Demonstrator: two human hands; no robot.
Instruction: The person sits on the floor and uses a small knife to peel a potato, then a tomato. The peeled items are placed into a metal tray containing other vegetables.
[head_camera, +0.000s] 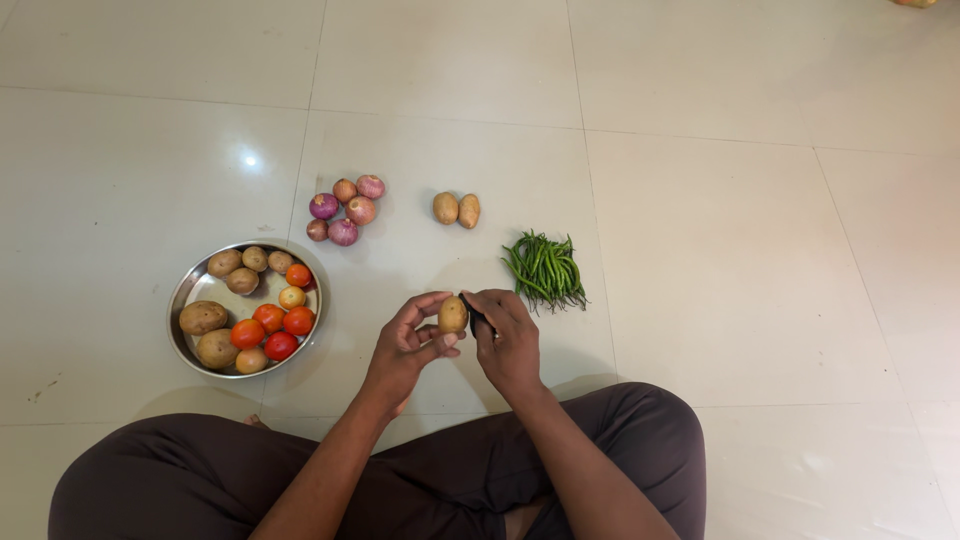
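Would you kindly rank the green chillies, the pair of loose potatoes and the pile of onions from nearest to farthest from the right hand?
From the right hand:
1. Green chillies, just beyond it, slightly right.
2. Pair of loose potatoes, farther ahead.
3. Pile of onions, far ahead-left.

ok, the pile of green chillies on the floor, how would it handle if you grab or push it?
The green chillies are thin, long and loosely heaped, so probably light and somewhat bendy. A push would likely scatter them across the glossy floor tiles rather than move them together. Their curved shapes suggest little rolling.
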